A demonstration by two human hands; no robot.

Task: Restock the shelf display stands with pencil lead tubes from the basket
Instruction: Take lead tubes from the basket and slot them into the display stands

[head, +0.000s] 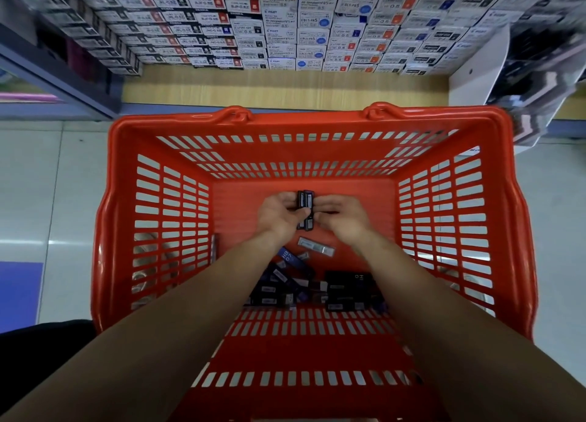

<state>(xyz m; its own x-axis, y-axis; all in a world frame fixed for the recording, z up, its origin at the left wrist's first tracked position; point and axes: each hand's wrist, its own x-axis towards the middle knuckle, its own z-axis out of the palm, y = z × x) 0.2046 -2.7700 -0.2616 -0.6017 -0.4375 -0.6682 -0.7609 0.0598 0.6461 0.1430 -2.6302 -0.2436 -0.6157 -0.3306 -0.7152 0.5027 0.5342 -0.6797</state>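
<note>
I'm reaching both arms down into the red basket (171, 215), which is sitting on the pale floor (47, 184) in front of the shelf. My left grip (279, 214) is holding a small bundle of dark pencil lead tubes (305, 201), fingers curling round it and the thumb lying across the front. My right grip (344, 217) is closing in from the right, its fingers curling against the same bundle, so both grips are narrow and holding the tubes between them. The bundle is standing roughly upright, over the far part of the basket's bottom and near the middle.

Nearer to me, more tubes are lying loose on the basket bottom: a clear one (316, 246) on its own just below my hands, a blue one marked HB (287, 256) to its left, and a jumbled pile of dark tubes (285, 291) against the near wall. A black box (348, 282) is lying in the right side of that pile.

Beyond the basket, stacked refill boxes (285, 25) are filling the shelf above a wooden board (285, 85).
</note>
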